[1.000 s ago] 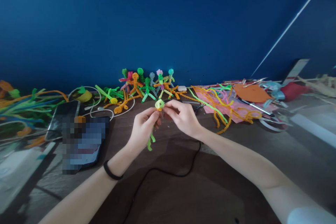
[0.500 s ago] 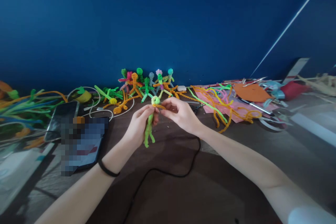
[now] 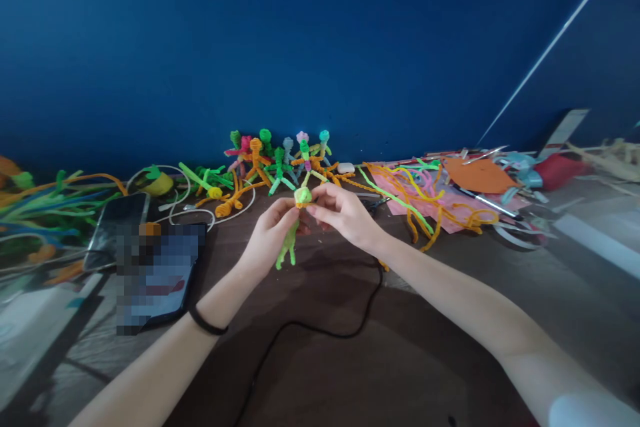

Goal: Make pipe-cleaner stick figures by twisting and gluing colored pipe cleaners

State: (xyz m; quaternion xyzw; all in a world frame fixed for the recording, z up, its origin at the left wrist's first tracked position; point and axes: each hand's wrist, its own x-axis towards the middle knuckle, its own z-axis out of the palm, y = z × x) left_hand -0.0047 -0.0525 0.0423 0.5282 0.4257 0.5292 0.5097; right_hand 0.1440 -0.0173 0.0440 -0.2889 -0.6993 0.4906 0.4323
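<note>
A small lime-green pipe cleaner figure (image 3: 303, 195) is held upright above the table, its round head showing over the fingertips and its legs dangling below. My left hand (image 3: 270, 230) is closed, pinching the figure just under the head. An orange pipe cleaner (image 3: 303, 205) wraps around the neck, and my right hand (image 3: 345, 215) pinches it with thumb and fingers closed. Part of that neck area is hidden by the fingers. A bit of orange pokes out below my right wrist. Behind both hands, several finished pipe cleaner figures (image 3: 256, 153) lean against the blue wall.
At left lie a phone (image 3: 117, 227), a tablet-like device (image 3: 173, 280), a white cable (image 3: 189, 180) and bunched pipe cleaners (image 3: 60, 203). Orange strands (image 3: 435, 213), pink paper (image 3: 395, 197) and scissors (image 3: 377, 203) lie at right. A black cord (image 3: 320, 330) crosses the table in front.
The figure has risen slightly and its head has turned. The orange pipe cleaner is drawn closer round the neck, and an orange end now shows under my right wrist.
</note>
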